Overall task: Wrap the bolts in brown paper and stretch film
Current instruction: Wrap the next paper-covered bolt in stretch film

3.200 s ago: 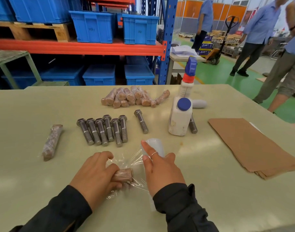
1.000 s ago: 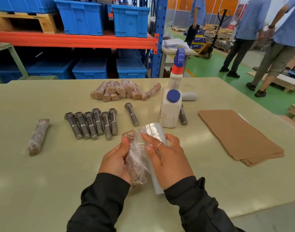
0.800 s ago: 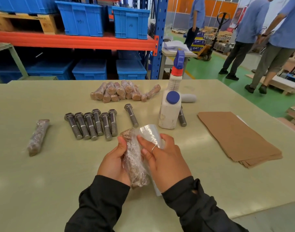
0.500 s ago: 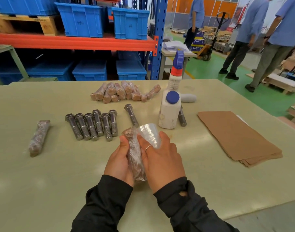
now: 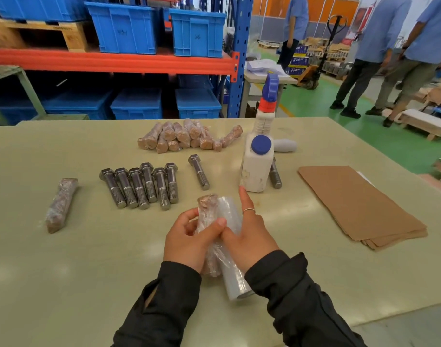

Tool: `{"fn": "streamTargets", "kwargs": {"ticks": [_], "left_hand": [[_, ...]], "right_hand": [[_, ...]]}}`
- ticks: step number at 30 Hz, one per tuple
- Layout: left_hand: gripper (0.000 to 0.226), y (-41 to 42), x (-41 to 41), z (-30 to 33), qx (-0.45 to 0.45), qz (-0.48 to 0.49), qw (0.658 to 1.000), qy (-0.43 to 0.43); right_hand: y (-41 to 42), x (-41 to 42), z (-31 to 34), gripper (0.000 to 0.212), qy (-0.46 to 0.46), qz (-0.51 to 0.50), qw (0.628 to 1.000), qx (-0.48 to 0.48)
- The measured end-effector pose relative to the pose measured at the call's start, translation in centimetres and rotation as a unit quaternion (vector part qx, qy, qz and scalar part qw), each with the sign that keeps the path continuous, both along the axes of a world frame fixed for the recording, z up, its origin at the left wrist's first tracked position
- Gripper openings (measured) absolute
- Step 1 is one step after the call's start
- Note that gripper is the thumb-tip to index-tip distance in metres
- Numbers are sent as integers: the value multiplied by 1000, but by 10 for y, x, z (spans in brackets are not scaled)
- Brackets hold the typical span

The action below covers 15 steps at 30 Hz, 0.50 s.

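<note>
My left hand (image 5: 186,239) grips a bolt wrapped in brown paper and film (image 5: 207,211), held upright above the table. My right hand (image 5: 249,234) holds the roll of stretch film (image 5: 233,274) right beside it, index finger raised. Several bare steel bolts (image 5: 141,186) lie in a row ahead, one more bolt (image 5: 198,171) apart to their right. A heap of wrapped bolts (image 5: 186,136) lies further back. One wrapped bolt (image 5: 60,204) lies alone at the left. A stack of brown paper sheets (image 5: 359,204) lies at the right.
Two white bottles (image 5: 257,166) stand mid-table, the rear spray bottle (image 5: 267,106) with a blue trigger; a bolt (image 5: 275,175) lies behind them. The table (image 5: 64,259) ends near me at bottom right. Blue bins on racks behind; people stand on the green floor, far right.
The wrapped bolt was lifted off the table and stood upright. My left thumb has come round its front and the film roll has slid down along my right palm.
</note>
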<state>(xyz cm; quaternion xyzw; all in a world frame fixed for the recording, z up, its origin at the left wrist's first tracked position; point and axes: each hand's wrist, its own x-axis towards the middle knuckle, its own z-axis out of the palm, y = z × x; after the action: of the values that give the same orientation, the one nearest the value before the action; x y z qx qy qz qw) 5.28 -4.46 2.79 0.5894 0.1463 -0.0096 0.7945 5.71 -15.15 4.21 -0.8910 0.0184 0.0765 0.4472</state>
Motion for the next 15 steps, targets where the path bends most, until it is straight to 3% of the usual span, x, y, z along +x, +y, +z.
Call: {"fn": "streamTargets", "kwargs": {"ticks": [5, 10, 15], "left_hand": [[36, 5, -6, 1, -46, 1, 999, -22], [47, 5, -10, 2, -124, 41, 991, -4], [17, 7, -11, 4, -153, 50, 987, 18]], "right_hand": [[-6, -2, 3, 76, -20, 14, 999, 42], [-8, -2, -2, 64, 17, -16, 988, 153], [-5, -5, 2, 57, -87, -12, 991, 96]]}}
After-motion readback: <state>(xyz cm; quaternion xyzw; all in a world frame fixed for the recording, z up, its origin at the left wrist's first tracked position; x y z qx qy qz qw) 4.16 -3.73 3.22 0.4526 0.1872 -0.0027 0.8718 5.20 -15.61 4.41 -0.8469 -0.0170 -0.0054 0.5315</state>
